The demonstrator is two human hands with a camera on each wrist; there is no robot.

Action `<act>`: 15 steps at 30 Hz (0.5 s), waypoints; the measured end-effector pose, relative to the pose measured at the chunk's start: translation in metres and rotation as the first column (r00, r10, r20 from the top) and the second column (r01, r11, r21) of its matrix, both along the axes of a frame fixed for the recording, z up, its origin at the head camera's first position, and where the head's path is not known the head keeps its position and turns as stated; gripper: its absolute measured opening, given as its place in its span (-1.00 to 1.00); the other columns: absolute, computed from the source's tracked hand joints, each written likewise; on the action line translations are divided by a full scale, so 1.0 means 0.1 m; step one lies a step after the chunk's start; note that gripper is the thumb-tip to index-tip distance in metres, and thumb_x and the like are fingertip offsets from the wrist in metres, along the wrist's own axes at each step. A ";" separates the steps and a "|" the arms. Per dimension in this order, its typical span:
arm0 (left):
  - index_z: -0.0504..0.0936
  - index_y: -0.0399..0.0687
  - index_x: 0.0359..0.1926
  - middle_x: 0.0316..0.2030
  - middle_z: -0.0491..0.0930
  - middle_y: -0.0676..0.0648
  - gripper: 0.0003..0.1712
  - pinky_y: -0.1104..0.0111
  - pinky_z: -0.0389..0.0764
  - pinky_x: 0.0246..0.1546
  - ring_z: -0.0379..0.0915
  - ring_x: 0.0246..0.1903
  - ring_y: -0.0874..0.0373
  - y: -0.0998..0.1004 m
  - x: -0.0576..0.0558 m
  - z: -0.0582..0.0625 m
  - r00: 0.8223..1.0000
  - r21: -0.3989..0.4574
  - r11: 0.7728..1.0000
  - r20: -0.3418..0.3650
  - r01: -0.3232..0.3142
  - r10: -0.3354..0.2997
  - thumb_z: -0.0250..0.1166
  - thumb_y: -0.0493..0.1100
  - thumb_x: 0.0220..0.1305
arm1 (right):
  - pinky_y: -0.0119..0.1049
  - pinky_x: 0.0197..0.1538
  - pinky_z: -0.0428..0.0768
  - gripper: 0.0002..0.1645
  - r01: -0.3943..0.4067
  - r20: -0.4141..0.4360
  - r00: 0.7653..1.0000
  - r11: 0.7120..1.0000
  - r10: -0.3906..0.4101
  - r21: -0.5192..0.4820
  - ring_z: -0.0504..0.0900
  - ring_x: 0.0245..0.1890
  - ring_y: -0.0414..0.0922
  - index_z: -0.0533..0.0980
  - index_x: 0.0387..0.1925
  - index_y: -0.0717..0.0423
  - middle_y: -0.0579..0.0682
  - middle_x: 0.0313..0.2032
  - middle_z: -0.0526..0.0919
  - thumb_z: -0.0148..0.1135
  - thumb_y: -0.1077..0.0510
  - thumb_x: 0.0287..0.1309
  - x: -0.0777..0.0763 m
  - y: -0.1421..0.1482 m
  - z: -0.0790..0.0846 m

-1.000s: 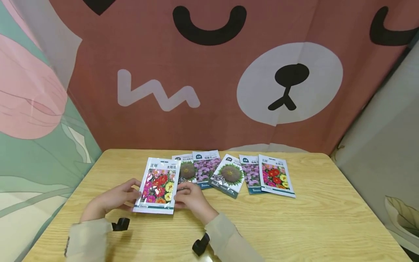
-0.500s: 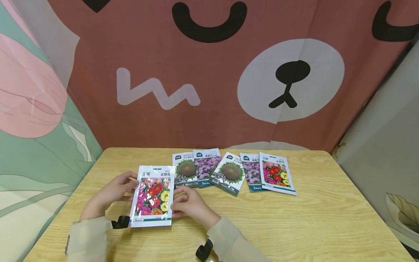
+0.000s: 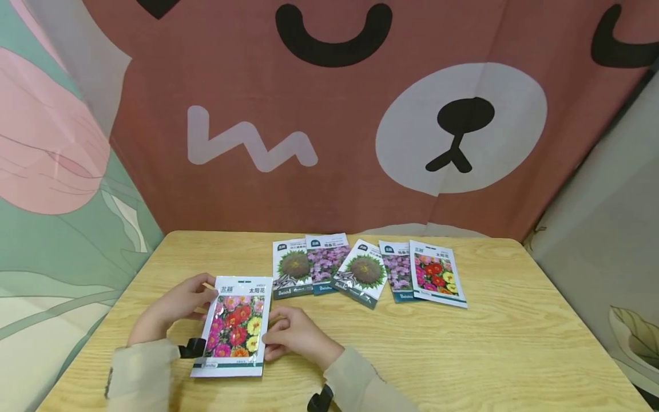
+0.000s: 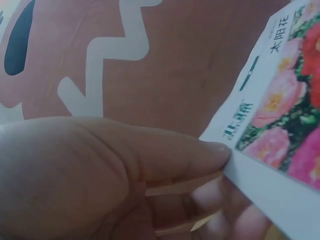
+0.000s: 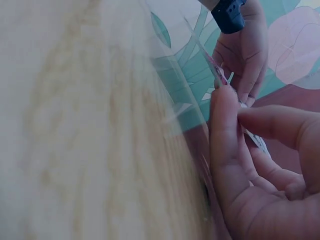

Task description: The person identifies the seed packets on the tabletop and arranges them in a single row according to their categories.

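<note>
A seed packet with red, pink and yellow flowers is held between both hands at the left front of the table. My left hand pinches its left edge near the upper corner; the left wrist view shows the thumb on the packet's printed front and fingers behind it. On the opposite edge, my right hand pinches it between thumb and fingers. Seen almost edge-on in the right wrist view, the packet is mostly hidden by the right hand.
Along the back of the wooden table lie several more packets: a sunflower packet, a purple-flower packet, another sunflower packet, another purple one and a second red-flower packet. A bear-print curtain hangs behind.
Both hands have drawn the held packet toward the table's front and slightly left. It no longer overlaps the leftmost sunflower packet, now in full view except where its neighbour covers it.
</note>
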State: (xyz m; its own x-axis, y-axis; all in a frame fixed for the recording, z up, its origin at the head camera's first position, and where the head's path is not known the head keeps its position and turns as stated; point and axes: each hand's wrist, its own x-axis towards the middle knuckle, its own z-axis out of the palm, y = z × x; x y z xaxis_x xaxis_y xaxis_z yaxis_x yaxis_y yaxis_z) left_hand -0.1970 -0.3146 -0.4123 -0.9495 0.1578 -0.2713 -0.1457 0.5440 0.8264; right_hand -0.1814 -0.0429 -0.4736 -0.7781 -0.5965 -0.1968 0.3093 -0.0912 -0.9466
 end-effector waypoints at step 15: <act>0.11 -0.18 0.36 -0.16 0.48 -0.25 -0.47 0.15 0.72 -0.27 0.54 -0.26 -0.01 0.01 0.04 -0.01 0.999 -0.036 0.999 0.038 0.005 -0.003 0.11 -0.25 0.51 | -0.25 -0.37 0.76 -0.94 -0.057 -0.005 0.998 0.997 0.057 0.056 0.67 -0.61 -0.14 0.56 -0.23 0.34 0.15 -0.52 0.69 0.20 0.41 0.27 0.01 -0.03 -0.07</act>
